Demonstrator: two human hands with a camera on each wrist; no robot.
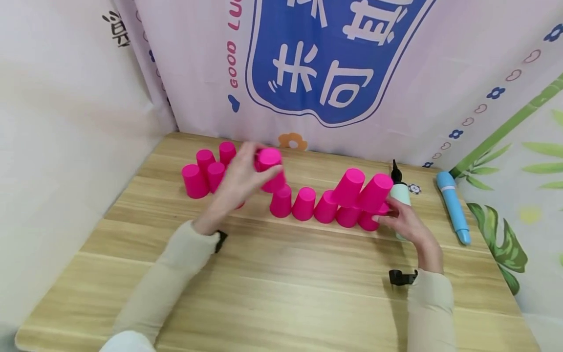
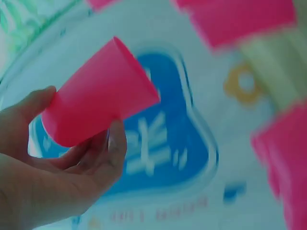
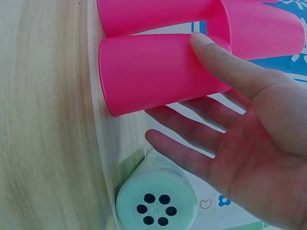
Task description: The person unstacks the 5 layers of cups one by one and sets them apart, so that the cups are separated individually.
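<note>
Up in the air, my left hand (image 1: 239, 176) grips an upside-down pink cup (image 2: 96, 96), thumb on one side and fingers on the other. It is above the left end of a row of several upside-down pink cups (image 1: 303, 204). Two more cups (image 1: 349, 188) stand on the row's right part as a second tier. At the right end, my right hand (image 1: 404, 222) holds the lowest end cup (image 3: 158, 72) between thumb and fingers. Further left stands a group of loose pink cups (image 1: 195, 182), partly hidden behind my left hand.
A mint-green bottle (image 1: 400, 193) with a black tip stands right behind my right hand. Beyond it are a small round chip (image 1: 414, 188) and a light-blue pen-shaped thing (image 1: 453, 208). A printed cloth (image 1: 198, 98) hangs along the back edge of the wooden table (image 1: 272, 293).
</note>
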